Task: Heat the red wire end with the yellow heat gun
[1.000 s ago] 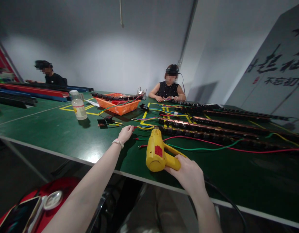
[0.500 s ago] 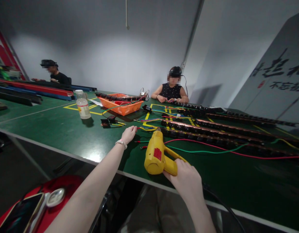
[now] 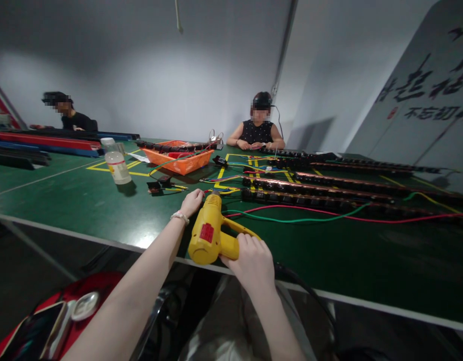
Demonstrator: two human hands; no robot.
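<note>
My right hand (image 3: 252, 260) is closed round the handle of a yellow heat gun (image 3: 209, 230), which points away from me over the green table (image 3: 84, 200). The gun's nozzle sits right beside my left hand (image 3: 192, 201). That hand rests on the table with fingers curled, apparently pinching the ends of thin coloured wires (image 3: 216, 190); what it holds is too small to name. A red wire (image 3: 329, 215) and a green wire (image 3: 291, 219) trail off to the right.
Long dark strips (image 3: 329, 188) lie across the table's right half. An orange tray (image 3: 181, 160), a plastic bottle (image 3: 116, 163) and small clips (image 3: 158, 186) sit farther back. Two other people sit at the far side. A phone (image 3: 32, 333) lies on a red surface at lower left.
My right hand has swung the heat gun left and forward, bringing its nozzle next to my left hand. The left hand has stayed at the wire ends.
</note>
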